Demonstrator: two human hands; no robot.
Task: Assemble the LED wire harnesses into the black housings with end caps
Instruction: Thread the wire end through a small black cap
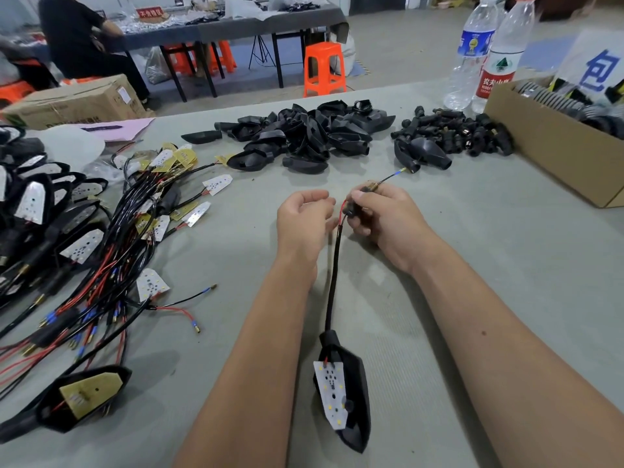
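Here, both hands work a wire at mid-table.
The right hand [381, 214] grips a black end cap [354, 211]; the left hand [304, 217] curls loosely beside the wire [334, 265], whose black housing [354, 393] lies nearer, between the forearms.

Two bare forearms reaching in from the bottom edge, no sleeves in view, left hand [304, 217] and right hand [381, 214] without gloves, rings or watch, short plain fingernails, small dark mole on right forearm [484, 333]
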